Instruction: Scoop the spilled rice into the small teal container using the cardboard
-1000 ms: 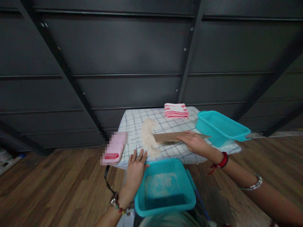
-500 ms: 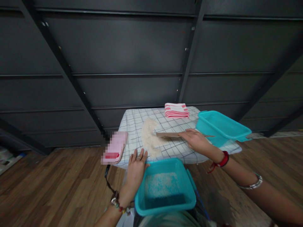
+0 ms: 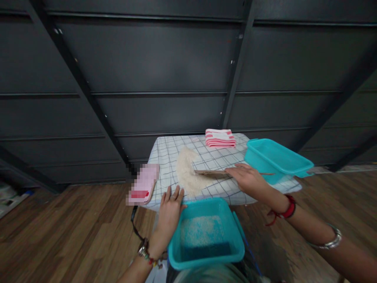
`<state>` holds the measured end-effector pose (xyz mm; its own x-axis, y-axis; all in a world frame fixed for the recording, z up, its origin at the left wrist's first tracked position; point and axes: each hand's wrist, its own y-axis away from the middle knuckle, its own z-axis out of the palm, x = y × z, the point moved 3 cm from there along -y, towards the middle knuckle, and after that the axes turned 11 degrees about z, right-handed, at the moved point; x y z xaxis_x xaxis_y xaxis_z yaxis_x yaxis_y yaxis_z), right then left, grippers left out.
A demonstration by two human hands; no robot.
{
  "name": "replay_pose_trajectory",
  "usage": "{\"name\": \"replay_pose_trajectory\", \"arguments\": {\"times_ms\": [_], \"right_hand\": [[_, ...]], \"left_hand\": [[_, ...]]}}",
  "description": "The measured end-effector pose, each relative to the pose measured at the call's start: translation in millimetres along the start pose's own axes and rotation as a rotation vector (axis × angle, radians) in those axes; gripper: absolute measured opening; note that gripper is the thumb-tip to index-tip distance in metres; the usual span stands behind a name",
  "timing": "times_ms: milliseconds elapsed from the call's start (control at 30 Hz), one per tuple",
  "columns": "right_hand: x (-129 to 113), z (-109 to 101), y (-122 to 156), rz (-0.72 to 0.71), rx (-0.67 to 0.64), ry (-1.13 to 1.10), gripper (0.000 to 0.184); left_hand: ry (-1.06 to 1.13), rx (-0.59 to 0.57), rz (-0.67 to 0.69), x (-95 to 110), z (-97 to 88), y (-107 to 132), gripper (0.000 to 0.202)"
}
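My right hand [image 3: 246,179] grips a flat brown cardboard strip [image 3: 210,172], held low and nearly flat over the checked tablecloth [image 3: 165,153]. The strip's left end touches a long heap of white rice [image 3: 188,173] in the middle of the small table. My left hand [image 3: 169,210] rests on the table's near edge with fingers stretched out, beside the left rim of a teal tub [image 3: 206,257] that sits below the edge. A layer of rice lies inside that tub.
A second teal tub [image 3: 277,159] overhangs the table's right side. A folded red-and-white striped cloth [image 3: 220,137] lies at the far edge. A blurred pink object [image 3: 143,184] sits at the left corner. Dark metal wall panels stand behind; wooden floor surrounds the table.
My right hand has tilted the cardboard strip from upright to nearly flat and drawn it slightly right and towards me. The rice heap has spread a little. My left hand has stayed put.
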<state>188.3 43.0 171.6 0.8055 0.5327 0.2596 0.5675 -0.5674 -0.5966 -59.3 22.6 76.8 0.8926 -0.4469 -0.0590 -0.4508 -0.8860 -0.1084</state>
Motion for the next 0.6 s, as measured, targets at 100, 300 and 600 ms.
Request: {"name": "replay_pose_trajectory", "arguments": {"times_ms": [100, 300, 600], "right_hand": [[10, 3, 3, 0.067, -0.082, 0.097, 0.037], [1, 0, 14, 0.077, -0.104, 0.038, 0.04], [-24, -23, 19, 0.093, -0.154, -0.127, 0.035]], "left_hand": [[0.009, -0.008, -0.009, 0, -0.1, 0, 0.047], [0.019, -0.025, -0.016, 0, 0.1, 0, 0.048], [0.029, 0.017, -0.002, -2, 1.9, 0, 0.046]]}}
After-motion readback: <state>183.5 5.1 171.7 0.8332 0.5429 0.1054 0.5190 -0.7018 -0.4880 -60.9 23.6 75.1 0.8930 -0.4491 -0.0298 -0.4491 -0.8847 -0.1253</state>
